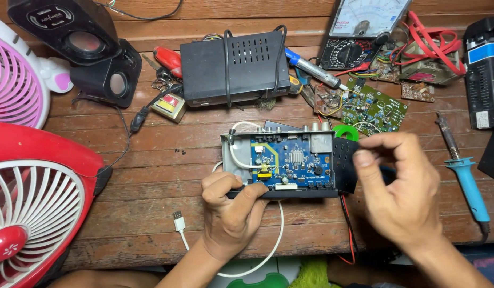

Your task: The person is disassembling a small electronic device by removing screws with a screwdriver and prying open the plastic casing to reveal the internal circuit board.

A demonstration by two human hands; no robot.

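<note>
The opened black set-top box with blue circuit board (289,160) lies on the wooden plank worktop (161,160); the left hand (231,210) grips its front left corner; the right hand (399,186) hovers at its right end, fingers curled together, pinching nothing discernible; a blue-handled soldering iron (468,181) lies to the right.

A worn, rough wooden table (167,165) carries an opened box (281,159) of dull grey metal holding a glossy blue circuit board (292,157). Far behind sits a matt black plastic box (233,66); at right lies a smooth blue plastic-handled soldering iron (468,184).
</note>
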